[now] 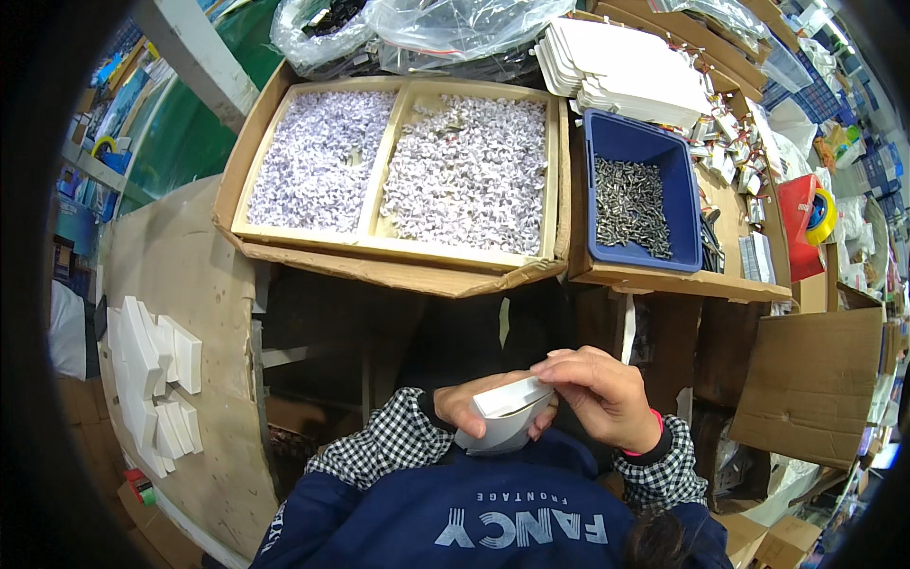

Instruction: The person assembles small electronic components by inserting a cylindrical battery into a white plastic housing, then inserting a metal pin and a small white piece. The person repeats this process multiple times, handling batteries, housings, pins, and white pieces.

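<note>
Close to my chest, my left hand is wrapped round a white plastic housing with a curved lower side. A narrow dark gap shows between its flat upper piece and the curved shell. My right hand pinches the right end of this housing, thumb and fingertips pressed together at its corner. Whether a small part sits between those fingertips cannot be made out. Beyond both hands lies a two-part cream tray filled with many tiny white pieces. To its right stands a blue bin holding small metal screws.
White plastic pieces are stacked on the wooden board at left. White flat panels lie in a pile at the back right, beside small parts with wires. A cardboard flap juts out at right; clear plastic bags sit behind the tray.
</note>
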### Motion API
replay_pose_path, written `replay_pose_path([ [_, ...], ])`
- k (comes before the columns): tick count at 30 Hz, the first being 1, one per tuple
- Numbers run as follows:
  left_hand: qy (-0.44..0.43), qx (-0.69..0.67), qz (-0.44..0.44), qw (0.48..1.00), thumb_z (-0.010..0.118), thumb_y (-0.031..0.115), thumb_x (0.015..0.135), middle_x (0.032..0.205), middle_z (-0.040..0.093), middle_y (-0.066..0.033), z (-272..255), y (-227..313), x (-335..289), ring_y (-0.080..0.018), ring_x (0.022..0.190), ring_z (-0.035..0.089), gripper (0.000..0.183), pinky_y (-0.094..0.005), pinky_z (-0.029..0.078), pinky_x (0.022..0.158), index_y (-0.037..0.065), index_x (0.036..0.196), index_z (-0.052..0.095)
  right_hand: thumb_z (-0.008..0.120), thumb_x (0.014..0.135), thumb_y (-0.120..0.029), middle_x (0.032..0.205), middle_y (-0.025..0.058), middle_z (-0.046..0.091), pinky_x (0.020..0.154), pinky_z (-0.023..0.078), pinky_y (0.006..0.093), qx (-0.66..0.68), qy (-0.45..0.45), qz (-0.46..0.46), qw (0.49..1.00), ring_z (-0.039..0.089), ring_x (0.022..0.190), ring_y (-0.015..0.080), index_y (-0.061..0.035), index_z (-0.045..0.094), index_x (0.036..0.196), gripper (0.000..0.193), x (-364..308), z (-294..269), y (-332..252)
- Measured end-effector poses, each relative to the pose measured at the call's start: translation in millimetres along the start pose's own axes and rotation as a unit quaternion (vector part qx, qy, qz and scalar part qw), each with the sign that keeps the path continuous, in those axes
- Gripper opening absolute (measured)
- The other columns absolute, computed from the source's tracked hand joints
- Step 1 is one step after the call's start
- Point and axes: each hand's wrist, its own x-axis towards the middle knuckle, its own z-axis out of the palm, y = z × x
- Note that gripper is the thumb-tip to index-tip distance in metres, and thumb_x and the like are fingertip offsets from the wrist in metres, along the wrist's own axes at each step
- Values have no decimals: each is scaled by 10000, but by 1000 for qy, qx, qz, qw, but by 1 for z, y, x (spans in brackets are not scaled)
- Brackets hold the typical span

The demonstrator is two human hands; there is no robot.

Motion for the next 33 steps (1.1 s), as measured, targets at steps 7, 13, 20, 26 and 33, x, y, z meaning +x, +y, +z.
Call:
replay_pose_path([
  [7, 20, -20, -15, 1000, 789, 484, 635, 1092, 487, -116, 3, 0, 0, -188, 1009, 519, 938, -326, 452, 871, 25, 1321, 344, 563, 733, 117, 959, 125, 670, 904, 490, 386, -37, -80, -15, 996, 637, 879, 278, -28, 634, 1074, 377, 8, -10, -7],
  [13, 44, 11, -35, 998, 814, 467, 605, 1121, 515, -118, -3, 6, -6, -180, 997, 557, 938, -331, 461, 885, 1, 1286, 367, 648, 744, 47, 993, 89, 664, 926, 473, 416, -127, -81, -17, 988, 623, 899, 242, -54, 628, 1111, 382, 3, 2, -22],
  [20, 48, 14, -9, 999, 806, 450, 629, 1132, 515, -123, -5, 0, -2, -189, 1010, 557, 955, -333, 463, 889, 6, 1330, 334, 654, 783, 27, 990, 68, 673, 924, 476, 410, -130, -36, 18, 991, 634, 902, 241, -68, 650, 1071, 304, -1, 5, -16],
  [26, 44, 24, -30, 998, 813, 464, 632, 1155, 511, -133, -5, 11, -8, -210, 1038, 556, 1022, -363, 460, 906, 11, 1374, 276, 688, 776, -10, 954, 70, 679, 931, 480, 400, -48, 18, 61, 997, 639, 927, 244, -67, 664, 1042, 273, -10, 12, -14],
  [33, 13, 19, -45, 999, 824, 465, 636, 1160, 501, -134, 1, 11, -7, -198, 1059, 536, 1033, -358, 438, 935, 24, 1377, 256, 738, 740, -41, 966, 62, 662, 812, 470, 328, -92, 4, -3, 996, 596, 916, 221, -75, 679, 1004, 273, -13, 1, -6],
])
